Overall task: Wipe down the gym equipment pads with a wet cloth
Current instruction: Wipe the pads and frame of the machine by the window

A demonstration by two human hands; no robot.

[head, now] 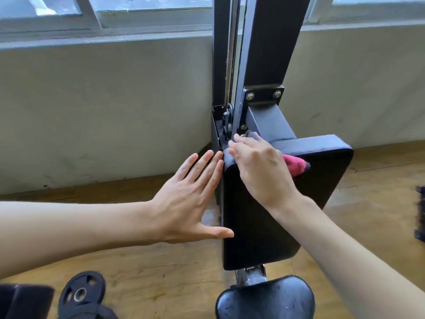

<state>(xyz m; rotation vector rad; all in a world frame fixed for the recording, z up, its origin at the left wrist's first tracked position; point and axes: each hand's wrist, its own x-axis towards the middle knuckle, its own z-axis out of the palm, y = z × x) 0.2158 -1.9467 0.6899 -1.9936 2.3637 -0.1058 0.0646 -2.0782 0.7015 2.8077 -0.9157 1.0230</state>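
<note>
Head view: left hand (184, 203) lies flat, fingers straight, against the left edge of the black pad (264, 215). Right hand (259, 166) presses the red cloth (295, 164) onto its far left corner, fingers extended.

- We see a black back pad (276, 203) with a finely grained skin.
- The cloth (295, 164) is deep pink-red with a dark edge.
- The seat pad (266, 298) is glossy black.
- We count 2 brass-coloured bolts (250, 96); the frame (273, 42) is black.
- The floor (161, 261) shows honey-brown wood grain.
- The wall (103, 107) is pale grey-beige.
</note>
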